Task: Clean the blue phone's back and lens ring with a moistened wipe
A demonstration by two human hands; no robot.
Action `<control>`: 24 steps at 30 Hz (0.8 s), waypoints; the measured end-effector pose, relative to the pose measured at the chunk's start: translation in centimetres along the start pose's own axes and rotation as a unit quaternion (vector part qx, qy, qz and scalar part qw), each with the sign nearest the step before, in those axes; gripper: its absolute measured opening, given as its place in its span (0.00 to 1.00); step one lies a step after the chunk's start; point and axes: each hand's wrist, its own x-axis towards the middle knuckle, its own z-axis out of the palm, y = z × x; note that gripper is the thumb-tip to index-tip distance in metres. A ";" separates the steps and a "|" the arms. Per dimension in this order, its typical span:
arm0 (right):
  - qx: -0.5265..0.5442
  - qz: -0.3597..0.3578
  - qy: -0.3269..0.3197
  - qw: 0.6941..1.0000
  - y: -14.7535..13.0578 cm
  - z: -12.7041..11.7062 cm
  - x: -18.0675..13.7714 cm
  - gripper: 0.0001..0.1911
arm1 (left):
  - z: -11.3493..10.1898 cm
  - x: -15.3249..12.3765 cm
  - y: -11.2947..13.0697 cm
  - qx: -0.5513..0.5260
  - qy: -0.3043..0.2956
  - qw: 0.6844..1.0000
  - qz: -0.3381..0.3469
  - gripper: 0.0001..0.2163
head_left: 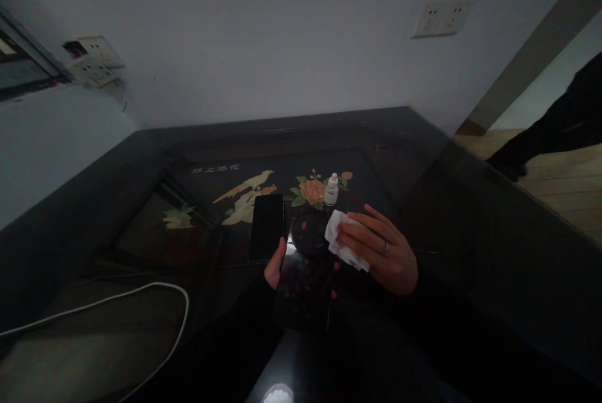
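1. White and crumpled, the wipe point(345, 241) sits just right of the frame's centre, pinched between the thumb and the extended fingers of the right hand point(383, 252); the fingers lie close together along its upper side, and one carries a ring.
2. The left hand point(275, 268) shows mostly as a thumb, a little left of centre and below it. It grips a dark phone point(303, 277) from underneath, the thumb pressed to the left edge and fingertips just visible at the right edge.
3. The wipe rests against the upper right part of that phone, near what looks like a round dark area, possibly a camera bump or a separate disc; the light is too dim to say which.
4. A second phone point(267, 226), screen dark, lies flat on the table point(470, 252) just above and left of the held one, touched by neither hand.
5. A small white dropper bottle point(332, 190) stands upright just above the wipe, capped, beside the painted flower on the tabletop.
6. As for progress: the wipe is in contact with the held phone, so the cleaning appears under way. How much surface is already wiped cannot be read from this view, and the flat phone seems untouched.
7. A white cable point(141, 293) loops across the lower left; wall sockets point(442, 17) sit at the upper right, and a dark figure stands at the far right edge.
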 end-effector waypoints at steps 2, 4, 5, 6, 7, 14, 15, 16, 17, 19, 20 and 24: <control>-0.006 0.010 0.008 1.000 0.4 -0.4 0.2 0.15 | 0.0 -0.3 0.0 0.007 -0.023 0.999 -0.036 0.32; -0.009 0.014 0.013 1.000 0.6 -0.6 0.3 0.14 | 0.1 -0.3 -0.2 0.007 -0.035 0.998 -0.042 0.33; -0.008 0.015 0.014 1.000 0.6 -0.6 0.4 0.14 | 0.1 -0.2 -0.4 0.004 -0.041 0.998 -0.038 0.33; -0.006 0.017 0.013 1.000 0.6 -0.6 0.4 0.14 | 0.1 -0.1 -0.5 0.000 -0.046 0.998 -0.029 0.32; -0.003 0.021 0.011 1.000 0.6 -0.5 0.4 0.15 | 0.1 0.1 -0.6 -0.004 -0.052 0.998 -0.019 0.32; 0.099 0.089 -0.010 0.991 0.5 -0.4 0.1 0.20 | -0.4 0.6 -0.3 0.015 -0.112 0.994 -0.001 0.29; 0.133 0.112 -0.005 0.985 0.5 -0.6 0.1 0.20 | -0.4 0.6 -0.2 0.016 -0.108 0.994 -0.002 0.29; 0.168 0.143 0.004 0.975 0.6 -0.8 0.2 0.20 | -0.4 0.6 -0.1 0.017 -0.102 0.995 -0.003 0.30; 0.203 0.185 0.016 0.961 0.7 -1.0 0.2 0.20 | -0.4 0.6 -0.1 0.016 -0.097 0.995 -0.004 0.30; 0.279 0.280 0.058 0.917 1.0 -1.0 0.2 0.18 | -0.3 0.6 0.0 0.014 -0.090 0.996 0.001 0.31; 0.324 0.327 0.084 0.884 1.3 -0.8 0.1 0.16 | -0.4 0.6 0.0 0.012 -0.089 0.996 0.001 0.32; 0.500 0.462 0.151 0.717 1.6 0.9 -0.4 0.10 | -0.6 0.7 -0.1 -0.009 -0.081 0.997 0.009 0.29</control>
